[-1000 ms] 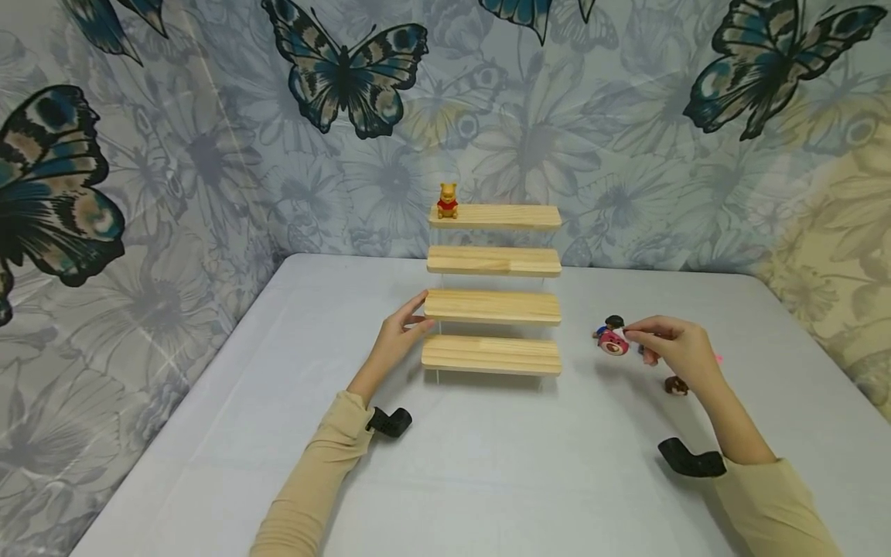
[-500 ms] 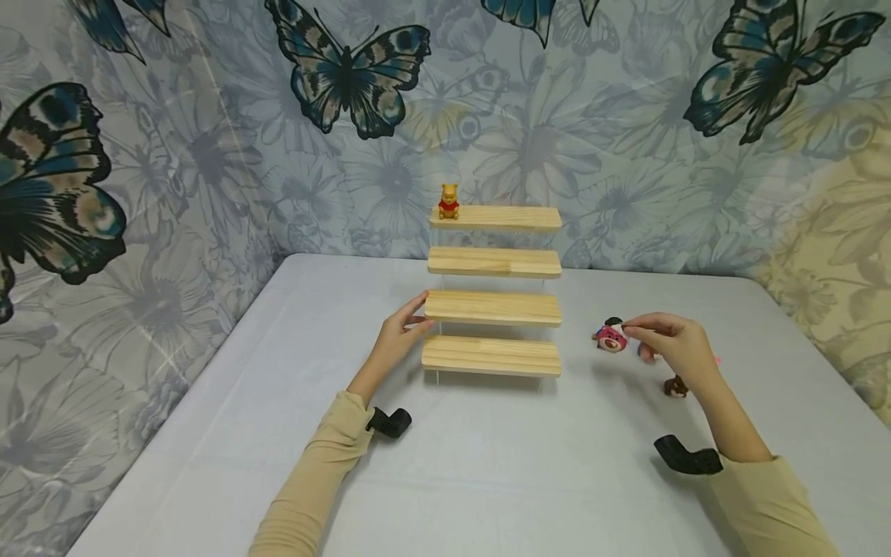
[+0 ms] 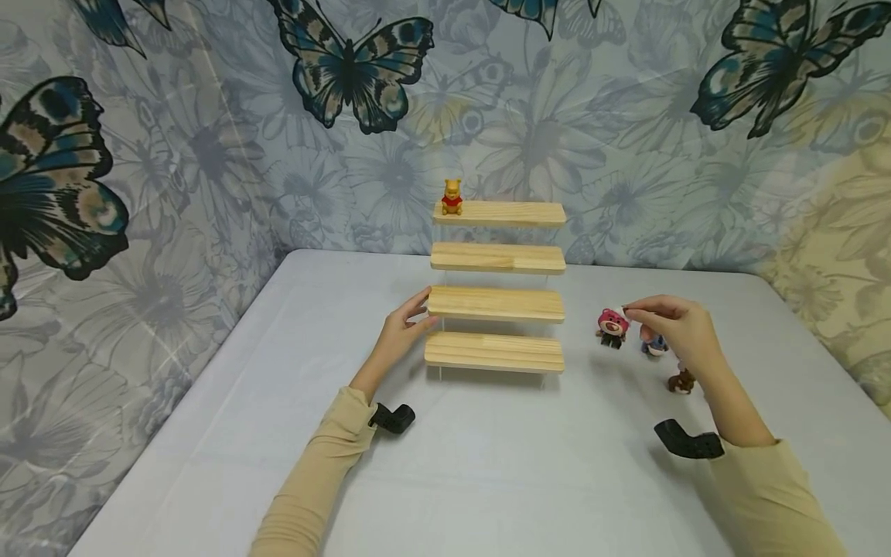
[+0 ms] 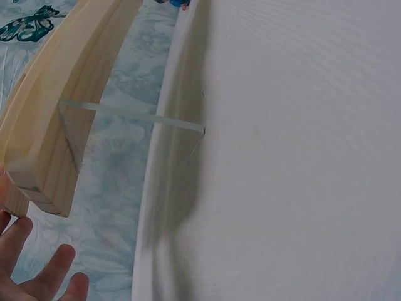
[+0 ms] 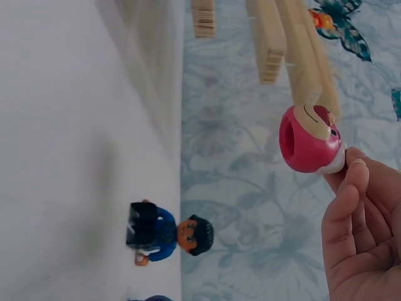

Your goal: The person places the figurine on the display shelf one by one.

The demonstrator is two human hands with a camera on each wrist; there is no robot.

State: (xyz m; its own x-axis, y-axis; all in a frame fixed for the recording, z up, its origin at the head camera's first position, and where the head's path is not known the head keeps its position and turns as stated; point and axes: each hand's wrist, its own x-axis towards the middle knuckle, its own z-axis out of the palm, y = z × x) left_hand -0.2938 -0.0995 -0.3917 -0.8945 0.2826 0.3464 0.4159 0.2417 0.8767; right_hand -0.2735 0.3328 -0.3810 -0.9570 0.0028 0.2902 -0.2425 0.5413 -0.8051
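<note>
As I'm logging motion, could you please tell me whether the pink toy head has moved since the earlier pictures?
Yes: in the head view, the pink toy head has moved up the picture relative to the wooden shelf stand.

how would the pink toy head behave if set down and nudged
The pink toy head would probably roll, given its rounded sides. Its shiny surface may make it slippery. The dark opening suggests it could be hollow, so perhaps light for its size.
</note>
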